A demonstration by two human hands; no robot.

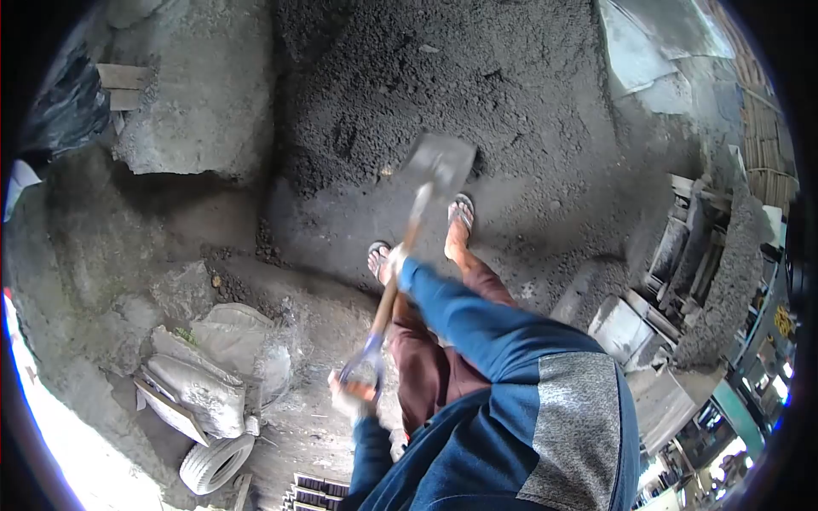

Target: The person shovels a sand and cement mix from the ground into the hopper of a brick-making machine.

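Observation:
I hold a shovel with a wooden shaft (407,238) and a grey metal blade (440,162). The blade hangs just above the edge of a dark heap of sand or gravel (443,77). My left hand (349,396) is closed around the purple D-handle at the near end. My right hand (397,261), in a blue sleeve, grips the shaft about halfway down. My feet in sandals (460,217) stand on the grey ground just behind the blade.
A large concrete slab (200,94) lies at the upper left. Filled grey sacks (200,383) and a tyre (213,464) sit at the lower left. Concrete blocks and moulds (673,272) are stacked at the right, beside a machine area.

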